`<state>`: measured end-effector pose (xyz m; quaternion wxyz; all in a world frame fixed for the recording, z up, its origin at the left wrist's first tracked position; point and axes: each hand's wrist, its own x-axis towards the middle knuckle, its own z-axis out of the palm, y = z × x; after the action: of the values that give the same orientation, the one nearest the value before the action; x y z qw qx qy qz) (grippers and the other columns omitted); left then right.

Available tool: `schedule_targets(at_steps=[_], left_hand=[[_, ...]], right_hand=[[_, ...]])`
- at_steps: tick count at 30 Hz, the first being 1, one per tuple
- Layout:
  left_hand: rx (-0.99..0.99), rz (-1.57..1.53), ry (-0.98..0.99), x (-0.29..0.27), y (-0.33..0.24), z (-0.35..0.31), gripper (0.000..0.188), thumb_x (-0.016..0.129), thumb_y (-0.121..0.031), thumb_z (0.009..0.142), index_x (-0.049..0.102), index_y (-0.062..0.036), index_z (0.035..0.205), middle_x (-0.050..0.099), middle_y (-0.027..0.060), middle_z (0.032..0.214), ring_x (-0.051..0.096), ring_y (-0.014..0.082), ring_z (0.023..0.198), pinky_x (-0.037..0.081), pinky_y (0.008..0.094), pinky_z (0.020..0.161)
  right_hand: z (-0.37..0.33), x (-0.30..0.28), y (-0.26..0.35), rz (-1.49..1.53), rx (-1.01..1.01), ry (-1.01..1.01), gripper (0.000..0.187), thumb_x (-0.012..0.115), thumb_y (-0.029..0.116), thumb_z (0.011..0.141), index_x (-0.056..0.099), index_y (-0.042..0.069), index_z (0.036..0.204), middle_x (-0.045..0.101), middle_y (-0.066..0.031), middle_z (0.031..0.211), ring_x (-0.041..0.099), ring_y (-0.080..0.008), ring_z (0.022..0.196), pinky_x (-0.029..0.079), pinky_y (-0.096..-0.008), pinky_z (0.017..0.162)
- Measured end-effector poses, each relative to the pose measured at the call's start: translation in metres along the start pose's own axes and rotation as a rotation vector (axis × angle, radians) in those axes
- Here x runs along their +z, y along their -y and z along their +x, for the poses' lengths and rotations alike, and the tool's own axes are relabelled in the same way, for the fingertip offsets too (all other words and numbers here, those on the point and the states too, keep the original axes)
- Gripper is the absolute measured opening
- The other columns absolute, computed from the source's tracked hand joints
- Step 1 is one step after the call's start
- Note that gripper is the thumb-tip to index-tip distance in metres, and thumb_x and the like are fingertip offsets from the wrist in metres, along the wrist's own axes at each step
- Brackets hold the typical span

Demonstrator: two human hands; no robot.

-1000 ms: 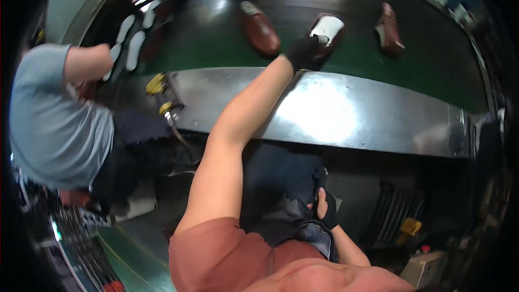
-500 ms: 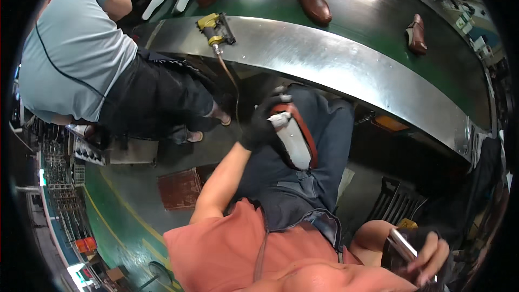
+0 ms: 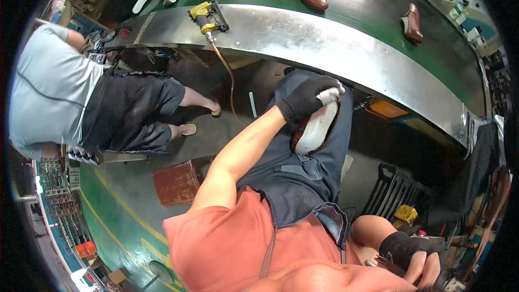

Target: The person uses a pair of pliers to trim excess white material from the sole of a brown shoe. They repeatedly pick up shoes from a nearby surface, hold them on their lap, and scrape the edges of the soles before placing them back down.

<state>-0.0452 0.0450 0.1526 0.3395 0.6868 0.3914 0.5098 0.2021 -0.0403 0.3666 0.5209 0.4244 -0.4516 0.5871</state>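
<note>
Left hand [image 3: 309,97], gloved, has settled the brown shoe [image 3: 315,125] sole-up on the lap, fingers clamped round it. Right hand [image 3: 412,253] grips something unclear. Green conveyor belt [image 3: 373,5] beyond, steel-edged.

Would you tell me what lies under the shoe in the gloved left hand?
The shoe, sole up, rests on the person's denim-covered lap; the left hand covers its toe end, and its upper is hidden underneath.

shoe [image 3: 313,127] on lap — conveyor [image 3: 346,38] ahead
</note>
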Motion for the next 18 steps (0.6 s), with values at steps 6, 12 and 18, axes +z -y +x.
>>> schedule_targets(at_steps=[6,12,18], left_hand=[[0.021,0.074,-0.033,-0.006,0.031,0.005,0.018,0.059,-0.017,0.086,0.066,-0.0029,0.094,0.068,0.0108,0.097,0.065,0.0225,0.091,0.05,0.033,0.081],[-0.274,-0.382,-0.013,-0.002,0.068,-0.001,0.053,0.039,-0.046,0.097,0.066,0.0001,0.093,0.067,0.0115,0.097,0.062,0.0234,0.094,0.047,0.0363,0.087],[-0.228,-0.358,-0.077,0.015,0.057,0.005,0.071,0.028,-0.056,0.095,0.067,0.0017,0.088,0.067,0.0128,0.092,0.063,0.0237,0.089,0.048,0.0353,0.083]], right_hand=[[-0.076,-0.013,0.088,0.029,0.208,-0.22,0.009,0.056,0.001,0.082,0.064,0.001,0.088,0.064,-0.0107,0.089,0.063,-0.0177,0.071,0.054,-0.0285,0.064],[-0.16,-0.028,-0.023,-0.665,1.266,-0.868,0.058,0.02,0.046,0.101,0.057,0.001,0.104,0.058,-0.0099,0.114,0.054,-0.015,0.102,0.04,-0.0306,0.094],[-0.228,-0.084,-0.073,-0.292,1.276,-1.123,0.048,0.03,0.037,0.102,0.057,0.0,0.115,0.064,-0.01,0.105,0.06,-0.0164,0.094,0.047,-0.028,0.086]])
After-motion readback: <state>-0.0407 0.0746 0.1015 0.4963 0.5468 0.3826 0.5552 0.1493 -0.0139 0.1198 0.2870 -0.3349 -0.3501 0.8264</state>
